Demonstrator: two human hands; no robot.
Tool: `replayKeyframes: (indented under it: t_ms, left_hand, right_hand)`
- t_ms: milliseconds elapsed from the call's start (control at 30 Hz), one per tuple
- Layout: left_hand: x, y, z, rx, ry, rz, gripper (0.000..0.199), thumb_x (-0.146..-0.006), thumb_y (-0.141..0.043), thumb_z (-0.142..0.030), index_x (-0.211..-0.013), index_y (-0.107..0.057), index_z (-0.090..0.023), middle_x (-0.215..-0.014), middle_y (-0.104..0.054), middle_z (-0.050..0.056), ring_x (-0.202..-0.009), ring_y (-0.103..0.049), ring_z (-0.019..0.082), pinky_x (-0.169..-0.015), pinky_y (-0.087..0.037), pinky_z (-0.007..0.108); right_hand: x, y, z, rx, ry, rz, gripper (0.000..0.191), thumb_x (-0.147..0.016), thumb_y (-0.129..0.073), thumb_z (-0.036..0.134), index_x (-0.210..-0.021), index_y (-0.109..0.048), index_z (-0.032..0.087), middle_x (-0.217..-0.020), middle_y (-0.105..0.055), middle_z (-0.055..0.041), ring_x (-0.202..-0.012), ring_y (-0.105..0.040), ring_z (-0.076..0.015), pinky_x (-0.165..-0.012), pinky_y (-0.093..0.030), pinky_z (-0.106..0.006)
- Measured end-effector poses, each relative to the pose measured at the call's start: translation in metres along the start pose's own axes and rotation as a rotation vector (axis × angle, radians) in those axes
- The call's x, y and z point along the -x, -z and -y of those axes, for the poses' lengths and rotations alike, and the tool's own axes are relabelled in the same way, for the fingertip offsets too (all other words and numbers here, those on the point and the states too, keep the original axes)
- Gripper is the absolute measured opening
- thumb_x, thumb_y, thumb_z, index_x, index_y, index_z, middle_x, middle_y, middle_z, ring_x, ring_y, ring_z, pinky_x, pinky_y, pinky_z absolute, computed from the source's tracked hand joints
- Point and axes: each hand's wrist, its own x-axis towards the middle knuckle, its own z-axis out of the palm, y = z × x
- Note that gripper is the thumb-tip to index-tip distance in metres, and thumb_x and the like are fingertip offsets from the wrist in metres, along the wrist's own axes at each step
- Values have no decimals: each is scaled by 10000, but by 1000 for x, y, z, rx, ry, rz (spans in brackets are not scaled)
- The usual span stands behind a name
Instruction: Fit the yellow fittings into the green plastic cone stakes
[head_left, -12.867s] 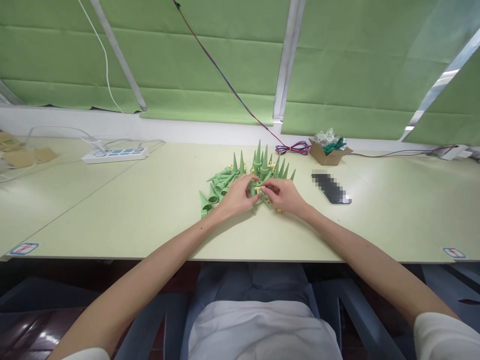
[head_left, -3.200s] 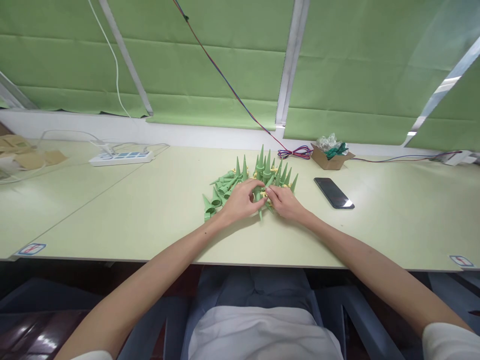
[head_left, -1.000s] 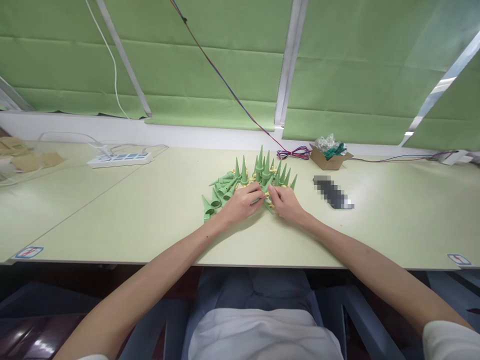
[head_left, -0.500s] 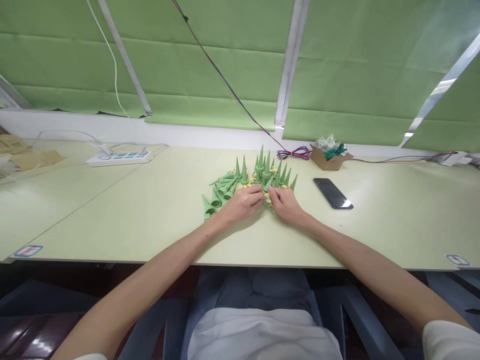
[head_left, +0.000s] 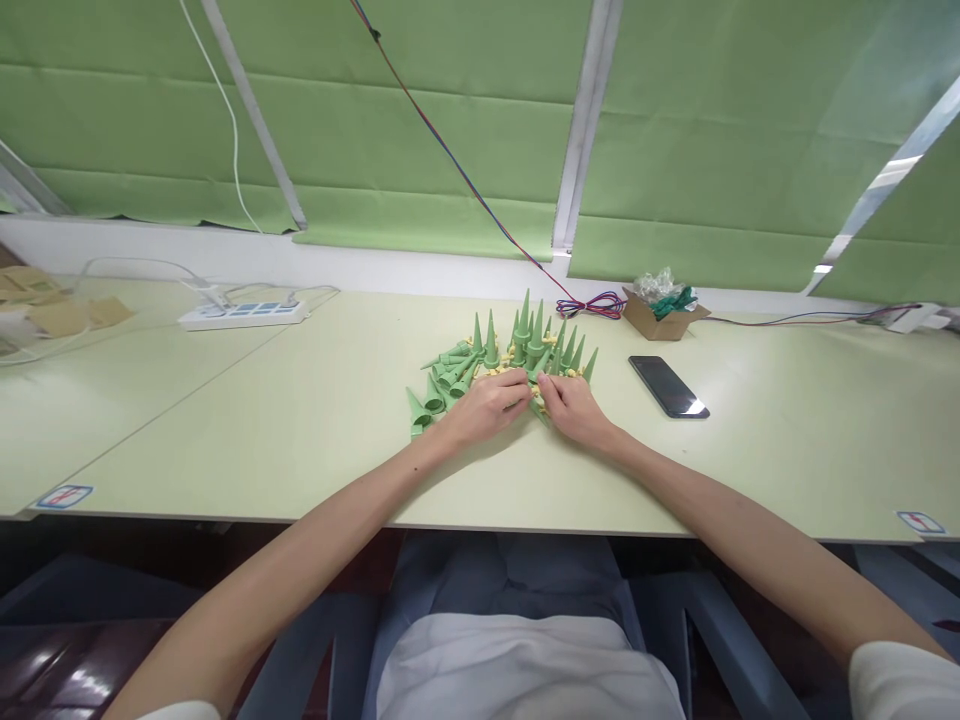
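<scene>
left hand (head_left: pixel 491 408): fingers curled, thumb pressed to the fingertips. whatever it pinches is covered; cannot tell the piece. right hand (head_left: pixel 574 408): fist-like, thumb laid over the curled forefinger, likely gripping a small part, also hidden. the two almost meet at the near edge of the cluster of green plastic spikes (head_left: pixel 520 350).

risk, first: blind grip. with the join masked by knuckles, a part pressed in crooked could crack or jam, and a sudden give would send the hands into the cluster.

yellow plastic fittings (head_left: pixel 574 374) lie among the spikes, some beside the right hand. small, easily brushed away by a wrist.

upright spikes (head_left: pixel 491 347) stand close-packed at the cluster's far side; narrow points, so one knock might topple several. tilted hollow spikes (head_left: pixel 453 383) overlap at its left; a dragged left forearm could roll them over the surface (head_left: pixel 300 430).

farther out, right of the cluster: black smartphone (head_left: pixel 667 387), well apart, probably threatened only by a wide right-elbow sweep.
</scene>
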Motion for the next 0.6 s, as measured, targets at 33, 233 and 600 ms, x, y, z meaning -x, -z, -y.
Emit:
replayKeyframes:
  t_ms: [33,233,600]
  left_hand:
    - [0,0,0,1,0,2,300,-1001,-431,-188,-753,-598,-165,-752,-545,25,-650,-522,116,-586,-397,245]
    - [0,0,0,20,-3,-8,303,-997,-436,-187,-738,-593,-168,-746,-543,24,-647,-526,121,-577,-394,253]
    - [-2,1,-1,116,112,-33,190,-973,-516,-254,-846,-633,-173,-884,-596,61,-786,-587,149,-707,-491,284]
  right_hand:
    - [0,0,0,1,1,0,488,-1018,-286,477,-604,-272,219,-508,-335,29,-497,-302,-120,-541,-254,-300]
    - [1,-1,-1,3,4,-1,486,-1021,-294,468,-607,-271,215,-512,-324,33,-503,-299,-118,-543,-245,-300]
    - [-2,3,3,-5,-8,-22,522,-1015,-261,533,-601,-274,216,-505,-341,29,-505,-302,-112,-538,-253,-293]
